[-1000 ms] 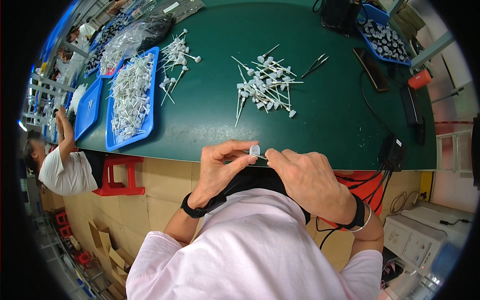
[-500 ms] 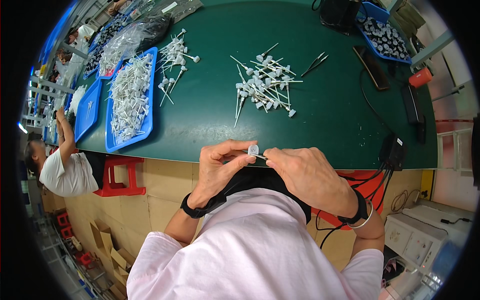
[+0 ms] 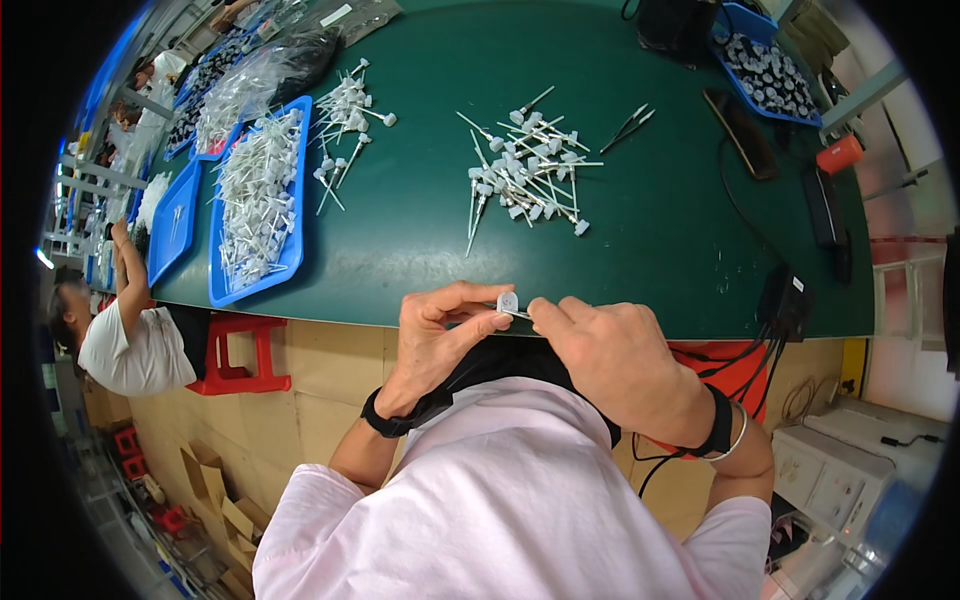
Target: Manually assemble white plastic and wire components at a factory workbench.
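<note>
From the head camera — the left hand [image 3: 438, 322] pinches a small white cap [image 3: 508, 301] at the near edge of the desk [image 3: 400, 230]! The right hand [image 3: 612, 348], thumb and finger together, pinches a thin rod [image 3: 521, 314] at it. Mid-desk lies a pile of white-headed stems [image 3: 543, 149] — tweezers [image 3: 630, 126] just right.

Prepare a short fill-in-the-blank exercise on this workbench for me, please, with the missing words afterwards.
Pinched in the left hand, the small pale piece sits to the ____ of the right hand.
The tabletop is coloured ____.
Tweezers lie to the ____ of the central loose pile.
The tray heaped with white-stemmed parts is ____.

Missing words: left; green; right; blue.
</note>
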A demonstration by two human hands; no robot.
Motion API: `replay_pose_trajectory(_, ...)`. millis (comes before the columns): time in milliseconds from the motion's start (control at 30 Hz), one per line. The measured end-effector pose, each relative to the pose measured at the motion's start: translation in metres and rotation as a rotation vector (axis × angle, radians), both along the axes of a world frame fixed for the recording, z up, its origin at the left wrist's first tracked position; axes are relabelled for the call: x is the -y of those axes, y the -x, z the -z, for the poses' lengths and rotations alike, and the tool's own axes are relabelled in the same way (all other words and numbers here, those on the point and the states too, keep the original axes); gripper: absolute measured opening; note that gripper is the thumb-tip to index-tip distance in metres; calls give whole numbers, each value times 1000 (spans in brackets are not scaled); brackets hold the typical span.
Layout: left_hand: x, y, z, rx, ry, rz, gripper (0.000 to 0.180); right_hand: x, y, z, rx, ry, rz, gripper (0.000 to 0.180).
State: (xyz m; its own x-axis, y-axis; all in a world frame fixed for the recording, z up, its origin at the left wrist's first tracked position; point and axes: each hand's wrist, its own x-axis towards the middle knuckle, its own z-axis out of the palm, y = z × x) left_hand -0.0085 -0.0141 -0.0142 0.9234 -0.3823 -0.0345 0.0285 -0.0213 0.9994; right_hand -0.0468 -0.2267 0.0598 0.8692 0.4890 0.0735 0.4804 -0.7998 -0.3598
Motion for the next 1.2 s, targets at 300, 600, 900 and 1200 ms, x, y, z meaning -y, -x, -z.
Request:
replay_pose_trajectory(300,-2,-3,3,-1,59,-31,26,7,-3,7,-26,-253,66,12)
replay_pose_trajectory(600,-4,-3,2,-37,83,-38,25,0,-5,10,-47,-199,56,12)
replay_pose_trajectory(900,-3,0,-2,86,-38,-54,24,-1,-5,6,-88,-150,52,13)
replay_pose_trajectory(1200,-1,0,-8,322,-174,-71,22,-2,-6,6,-88,-140,41,8)
